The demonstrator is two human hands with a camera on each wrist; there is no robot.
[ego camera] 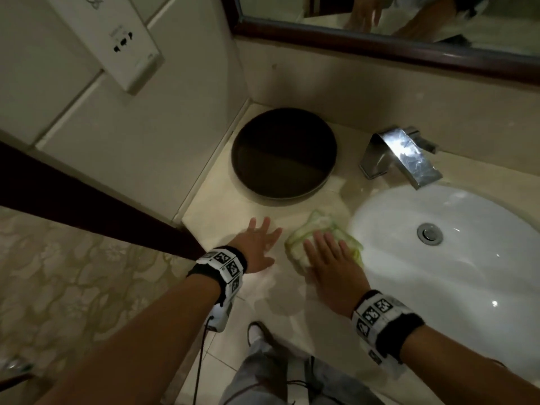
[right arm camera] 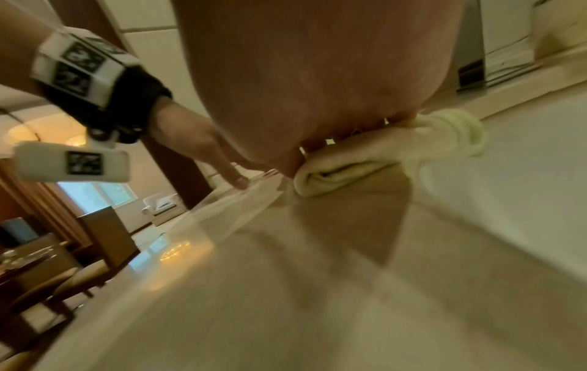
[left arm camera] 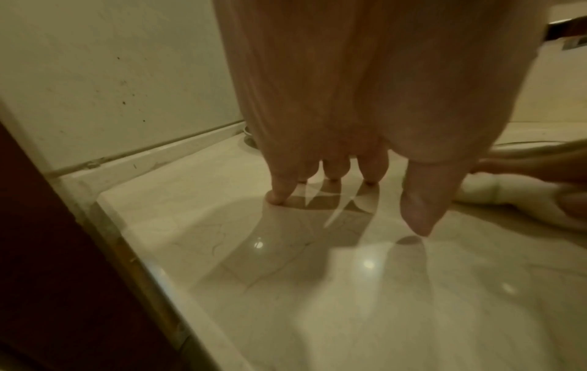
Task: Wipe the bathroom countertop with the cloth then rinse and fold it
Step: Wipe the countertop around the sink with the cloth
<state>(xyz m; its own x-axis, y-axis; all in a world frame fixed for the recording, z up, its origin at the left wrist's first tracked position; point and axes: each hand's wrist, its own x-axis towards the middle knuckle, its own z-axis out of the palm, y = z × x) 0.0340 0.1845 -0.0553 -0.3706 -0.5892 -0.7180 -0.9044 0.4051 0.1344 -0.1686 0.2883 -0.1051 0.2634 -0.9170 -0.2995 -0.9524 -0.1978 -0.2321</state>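
A bunched pale green and white cloth [ego camera: 317, 229] lies on the beige marble countertop [ego camera: 222, 211], just left of the white basin [ego camera: 455, 258]. My right hand [ego camera: 330, 258] lies flat on the cloth with straight fingers, pressing it down. In the right wrist view the cloth [right arm camera: 397, 153] sits folded under that palm. My left hand [ego camera: 257, 244] is spread to the left of the cloth, its fingertips [left arm camera: 279, 195] touching the bare countertop [left arm camera: 317, 288]. The cloth [left arm camera: 482, 190] shows at the right edge of the left wrist view.
A round dark tray [ego camera: 283, 153] stands at the back left corner. A chrome faucet [ego camera: 406, 153] overhangs the basin, whose drain [ego camera: 429, 233] is in the middle. A tiled wall [ego camera: 117, 133] and dark wooden frame [ego camera: 87, 206] bound the left side. A mirror [ego camera: 409, 16] hangs behind.
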